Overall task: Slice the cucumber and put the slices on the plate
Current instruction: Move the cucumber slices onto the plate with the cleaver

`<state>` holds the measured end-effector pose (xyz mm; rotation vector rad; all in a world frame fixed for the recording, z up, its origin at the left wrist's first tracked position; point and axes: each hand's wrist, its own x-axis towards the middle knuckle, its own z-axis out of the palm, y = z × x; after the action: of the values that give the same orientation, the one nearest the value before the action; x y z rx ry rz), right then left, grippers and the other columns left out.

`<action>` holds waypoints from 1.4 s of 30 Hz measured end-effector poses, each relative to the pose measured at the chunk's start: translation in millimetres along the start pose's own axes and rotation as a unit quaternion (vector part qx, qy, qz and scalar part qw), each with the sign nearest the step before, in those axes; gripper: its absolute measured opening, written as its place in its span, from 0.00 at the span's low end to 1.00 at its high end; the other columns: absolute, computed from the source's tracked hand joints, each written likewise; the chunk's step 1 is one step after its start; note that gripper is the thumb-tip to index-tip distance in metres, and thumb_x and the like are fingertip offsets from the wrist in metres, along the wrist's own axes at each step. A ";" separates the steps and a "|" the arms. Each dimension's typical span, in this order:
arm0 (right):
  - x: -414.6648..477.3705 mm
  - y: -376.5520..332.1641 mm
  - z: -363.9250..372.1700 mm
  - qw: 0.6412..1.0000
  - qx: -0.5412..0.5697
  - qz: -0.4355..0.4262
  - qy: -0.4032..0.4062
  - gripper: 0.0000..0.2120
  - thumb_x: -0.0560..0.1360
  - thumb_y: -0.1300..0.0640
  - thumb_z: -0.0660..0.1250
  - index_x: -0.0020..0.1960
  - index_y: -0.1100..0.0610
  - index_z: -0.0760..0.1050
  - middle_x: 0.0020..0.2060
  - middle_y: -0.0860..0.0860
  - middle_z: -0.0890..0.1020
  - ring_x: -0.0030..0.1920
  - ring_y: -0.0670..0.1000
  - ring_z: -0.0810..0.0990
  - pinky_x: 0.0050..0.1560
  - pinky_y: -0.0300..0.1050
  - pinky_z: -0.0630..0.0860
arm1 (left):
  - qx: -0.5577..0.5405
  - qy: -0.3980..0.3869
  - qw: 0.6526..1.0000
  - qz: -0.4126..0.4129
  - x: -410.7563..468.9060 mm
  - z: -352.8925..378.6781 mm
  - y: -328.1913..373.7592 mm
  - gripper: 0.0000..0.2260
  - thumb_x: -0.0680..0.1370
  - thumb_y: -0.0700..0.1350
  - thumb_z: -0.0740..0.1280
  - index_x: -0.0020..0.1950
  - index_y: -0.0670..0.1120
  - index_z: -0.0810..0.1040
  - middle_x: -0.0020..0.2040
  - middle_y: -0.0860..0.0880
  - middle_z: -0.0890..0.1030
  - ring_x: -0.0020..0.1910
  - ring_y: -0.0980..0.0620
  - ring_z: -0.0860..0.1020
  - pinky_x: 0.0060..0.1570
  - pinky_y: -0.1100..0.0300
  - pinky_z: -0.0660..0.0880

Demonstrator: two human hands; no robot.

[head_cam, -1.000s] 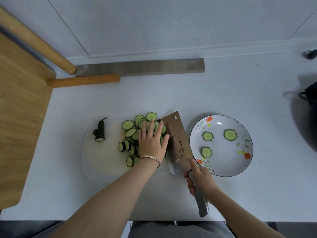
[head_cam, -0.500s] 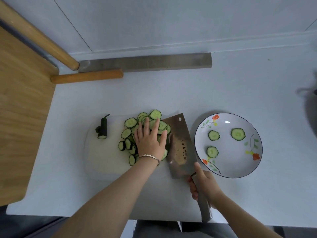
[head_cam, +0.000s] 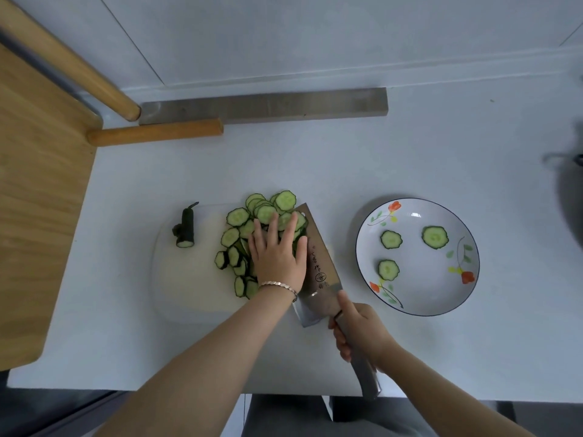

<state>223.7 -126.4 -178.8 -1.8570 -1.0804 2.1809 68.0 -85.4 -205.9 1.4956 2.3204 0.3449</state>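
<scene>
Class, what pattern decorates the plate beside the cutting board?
The plate is white with a dark rim and painted orange-red flowers with green leaves, seen in the head view.

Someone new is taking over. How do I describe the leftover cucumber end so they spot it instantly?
Find the white cutting board in the middle of the counter, left of the flowered plate. The cucumber end sits alone near the board's far left corner, apart from the slices under the left hand. It is the only dark uncut stub, with a thin stem at its tip.
</scene>
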 end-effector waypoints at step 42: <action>-132.9 6.9 -175.6 0.970 -0.091 -0.027 0.225 0.28 0.79 0.43 0.53 0.34 0.64 0.73 0.19 0.53 0.71 0.20 0.53 0.68 0.24 0.42 0.70 | -0.009 0.024 0.903 0.429 -13.6 46.0 149.3 0.09 0.68 0.45 0.58 0.38 0.45 0.76 0.40 0.47 0.79 0.39 0.44 0.77 0.46 0.59 0.64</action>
<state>417.6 -116.2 -74.7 -2.2163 -1.2382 1.5553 215.7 -35.9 -187.2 2.4469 1.5357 0.6141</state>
